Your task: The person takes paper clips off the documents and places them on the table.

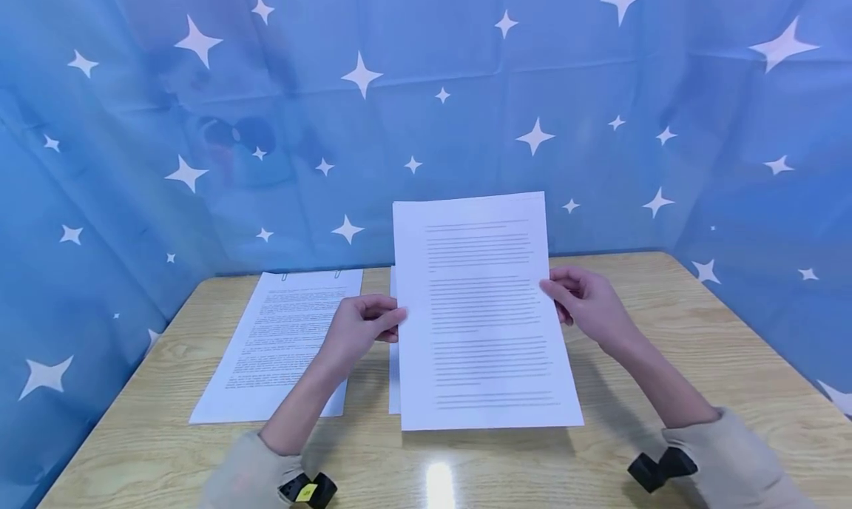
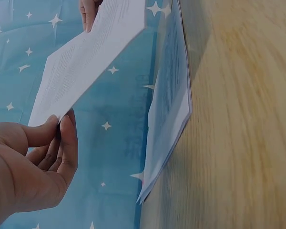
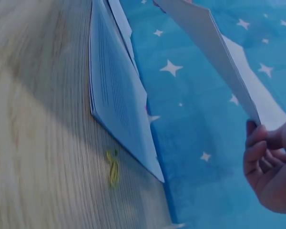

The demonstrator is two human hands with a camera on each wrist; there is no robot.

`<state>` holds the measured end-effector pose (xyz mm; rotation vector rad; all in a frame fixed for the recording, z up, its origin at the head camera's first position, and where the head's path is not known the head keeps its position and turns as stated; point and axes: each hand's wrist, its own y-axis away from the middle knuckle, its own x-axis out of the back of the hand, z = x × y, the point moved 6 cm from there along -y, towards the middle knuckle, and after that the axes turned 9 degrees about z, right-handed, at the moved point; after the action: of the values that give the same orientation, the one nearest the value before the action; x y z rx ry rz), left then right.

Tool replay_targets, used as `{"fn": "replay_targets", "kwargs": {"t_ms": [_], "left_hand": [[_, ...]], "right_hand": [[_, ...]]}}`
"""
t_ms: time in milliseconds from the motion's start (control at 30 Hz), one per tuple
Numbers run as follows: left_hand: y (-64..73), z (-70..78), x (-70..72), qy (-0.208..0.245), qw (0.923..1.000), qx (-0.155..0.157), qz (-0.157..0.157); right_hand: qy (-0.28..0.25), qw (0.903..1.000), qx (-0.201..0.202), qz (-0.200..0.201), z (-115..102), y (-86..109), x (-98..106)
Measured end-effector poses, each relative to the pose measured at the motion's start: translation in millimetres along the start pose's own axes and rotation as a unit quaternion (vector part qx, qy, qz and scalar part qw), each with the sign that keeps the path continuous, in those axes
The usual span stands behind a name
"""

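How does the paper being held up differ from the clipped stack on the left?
The held paper is raised above the table; the clipped stack lies flat on it. The clipped stack shows two clips at its far edge; the held paper shows none. Both are white and printed.

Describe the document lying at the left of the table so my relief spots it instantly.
Start with the wooden table in front of the blue starry curtain. On its left side, partly behind the left forearm, lies a white printed document. Two paper clips show on its far edge, whereas none show on the papers held up to its right.
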<state>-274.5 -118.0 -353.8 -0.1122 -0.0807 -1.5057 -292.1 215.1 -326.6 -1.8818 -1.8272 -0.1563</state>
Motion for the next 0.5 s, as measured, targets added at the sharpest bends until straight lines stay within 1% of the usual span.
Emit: {"fn": "replay_targets", "kwargs": {"t_ms": [200, 367, 500], "left_hand": [[0.6, 5.3, -18.2, 0.004, 0.9999, -0.002, -0.016], [-1.9, 6.9, -36.4, 0.002, 0.9997, -0.009, -0.021], [-2.9, 6.0, -51.5, 0.002, 0.9995, -0.012, -0.029]], "right_hand": [[0.018, 0.9997, 0.0, 0.016, 5.3, 0.3, 17.8], [0.051, 0.9981, 0.009, 0.032, 13.3, -1.5, 31.7], [0.09, 0.9945, 0.024, 0.047, 18.8, -1.7, 42.7]]}}
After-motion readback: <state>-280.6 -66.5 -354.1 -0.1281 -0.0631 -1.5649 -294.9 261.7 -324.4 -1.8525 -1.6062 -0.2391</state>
